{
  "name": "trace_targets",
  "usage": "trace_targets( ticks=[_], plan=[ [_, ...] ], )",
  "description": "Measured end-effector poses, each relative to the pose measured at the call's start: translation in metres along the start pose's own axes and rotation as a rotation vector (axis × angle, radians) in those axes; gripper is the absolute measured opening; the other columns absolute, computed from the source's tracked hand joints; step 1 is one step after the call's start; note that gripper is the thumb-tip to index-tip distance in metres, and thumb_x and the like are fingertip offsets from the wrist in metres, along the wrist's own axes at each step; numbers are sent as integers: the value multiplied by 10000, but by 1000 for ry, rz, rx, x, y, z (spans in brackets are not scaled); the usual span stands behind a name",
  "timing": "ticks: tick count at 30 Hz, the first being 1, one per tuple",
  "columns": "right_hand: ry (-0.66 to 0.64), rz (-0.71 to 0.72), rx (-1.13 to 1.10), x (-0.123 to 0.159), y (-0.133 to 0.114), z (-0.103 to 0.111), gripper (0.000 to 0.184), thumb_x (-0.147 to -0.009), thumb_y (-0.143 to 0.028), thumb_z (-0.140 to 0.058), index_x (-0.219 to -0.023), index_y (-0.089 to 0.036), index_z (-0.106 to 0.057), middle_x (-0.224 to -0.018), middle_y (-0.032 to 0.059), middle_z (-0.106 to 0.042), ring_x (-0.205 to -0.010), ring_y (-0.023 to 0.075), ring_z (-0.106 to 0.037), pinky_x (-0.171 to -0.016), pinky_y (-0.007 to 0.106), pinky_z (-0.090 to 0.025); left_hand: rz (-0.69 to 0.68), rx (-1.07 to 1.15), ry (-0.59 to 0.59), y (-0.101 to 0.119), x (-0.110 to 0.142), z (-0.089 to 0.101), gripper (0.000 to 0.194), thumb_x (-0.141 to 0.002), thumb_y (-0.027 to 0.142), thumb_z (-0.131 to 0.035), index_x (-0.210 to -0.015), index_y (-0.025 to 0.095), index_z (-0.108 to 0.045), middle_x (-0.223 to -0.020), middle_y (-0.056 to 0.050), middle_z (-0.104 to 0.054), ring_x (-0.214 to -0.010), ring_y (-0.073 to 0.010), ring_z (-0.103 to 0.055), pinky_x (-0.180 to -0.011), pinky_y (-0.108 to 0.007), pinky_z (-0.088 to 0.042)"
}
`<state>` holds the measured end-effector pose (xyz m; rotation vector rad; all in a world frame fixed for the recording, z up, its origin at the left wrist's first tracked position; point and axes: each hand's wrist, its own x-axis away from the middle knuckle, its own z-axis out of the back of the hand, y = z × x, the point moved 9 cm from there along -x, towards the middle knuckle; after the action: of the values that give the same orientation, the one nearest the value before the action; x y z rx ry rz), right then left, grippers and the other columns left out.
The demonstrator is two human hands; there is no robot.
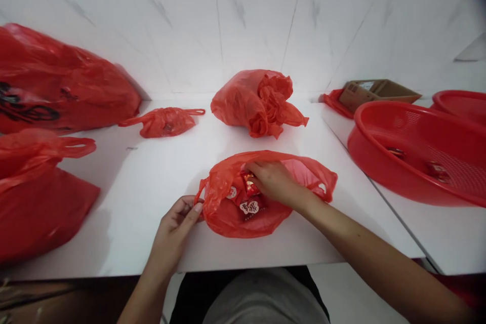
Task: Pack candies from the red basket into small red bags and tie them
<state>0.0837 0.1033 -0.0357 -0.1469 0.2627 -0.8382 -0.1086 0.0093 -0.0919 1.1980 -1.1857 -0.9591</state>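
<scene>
An open red plastic bag [228, 220] lies on the white table [152, 182] in front of me, with red and white sweet packets [249, 207] inside it. My left hand [177, 223] pinches the bag's left rim, fingers closed on the plastic. My right hand [273, 179] reaches into the bag's mouth, its fingers closed around a small red packet [248, 184].
A crumpled red bag [258, 101] sits behind, a small tied bag [163, 121] to its left, and large full red bags [56, 81] at far left. A red mesh basket [417, 152] holding a few packets stands right, with a brown box [375, 91] behind it.
</scene>
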Motion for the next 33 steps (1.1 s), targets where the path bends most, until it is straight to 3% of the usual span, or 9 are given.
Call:
trace_targets(
  ticks=[3, 9, 13, 17, 20, 22, 26, 29, 33],
  plan=[
    [13, -97, -63, 7, 15, 0, 272, -920, -146, -414, -1075, -199, -630, -922, 55, -695, -784, 186, -615, -705, 306, -422, 13, 8, 5, 2, -4, -4, 238, -846, 417, -648, -970, 215, -623, -926, 0, -671, -852, -129, -584, -784, -229, -460],
    [-32, -44, -142, 13, 19, 0, 515, -827, -225, -614, -1330, -217, -505, -1237, 93, -622, -1071, 279, -591, -859, 370, -457, 14, 2, -29, 8, -8, -19, 242, -848, 423, -640, -978, 219, -637, -960, -13, -686, -873, -148, -607, -778, -244, -463],
    [29, -78, -207, 12, 22, 6, 408, -874, -217, -553, -1282, -211, -550, -1185, 73, -655, -1042, 250, -614, -862, 356, -466, 24, 11, -11, 3, -8, -17, 242, -831, 409, -660, -967, 210, -646, -977, -30, -694, -873, -164, -617, -800, -263, -461],
    [30, -116, -301, 11, 23, 4, 349, -866, -324, -594, -1201, -228, -604, -1065, 49, -692, -916, 208, -639, -785, 330, -474, 40, 41, -3, -2, -8, -14, 254, -835, 400, -654, -1001, 208, -649, -1012, -43, -693, -889, -175, -621, -837, -286, -455],
    [-1, -147, -399, 13, 24, 1, 400, -827, -434, -645, -1176, -242, -612, -1005, 35, -695, -855, 186, -637, -745, 316, -472, 45, 50, -8, -4, -8, -15, 263, -853, 396, -636, -1038, 210, -645, -1027, -43, -688, -916, -174, -619, -853, -289, -449],
    [-5, -145, -414, 15, 24, 0, 495, -797, -466, -673, -1233, -250, -580, -1062, 41, -683, -916, 201, -630, -792, 335, -473, 45, 55, -4, -4, -8, -16, 264, -856, 394, -634, -1049, 214, -643, -1034, -39, -685, -917, -169, -616, -848, -286, -451],
    [11, -112, -287, 16, 22, -3, 609, -775, -409, -704, -1329, -239, -518, -1239, 85, -615, -1106, 274, -566, -914, 412, -439, 50, 69, -8, -3, -10, -19, 260, -855, 393, -639, -1054, 225, -639, -1056, -29, -680, -903, -154, -615, -844, -280, -455],
    [77, -71, -245, 16, 16, 0, 508, -807, -312, -669, -1291, -226, -541, -1261, 85, -598, -1137, 277, -545, -943, 434, -421, 58, 76, -16, -3, -11, -20, 258, -853, 391, -643, -1051, 225, -641, -1063, -28, -680, -911, -155, -617, -847, -279, -456],
    [195, -62, -359, 19, 13, 13, 327, -872, -188, -545, -1193, -242, -579, -1143, 50, -661, -1017, 219, -594, -873, 385, -468, 42, 65, -4, -2, -11, -18, 265, -838, 393, -656, -1039, 219, -654, -1033, -31, -693, -895, -161, -620, -827, -269, -457]
  ],
)
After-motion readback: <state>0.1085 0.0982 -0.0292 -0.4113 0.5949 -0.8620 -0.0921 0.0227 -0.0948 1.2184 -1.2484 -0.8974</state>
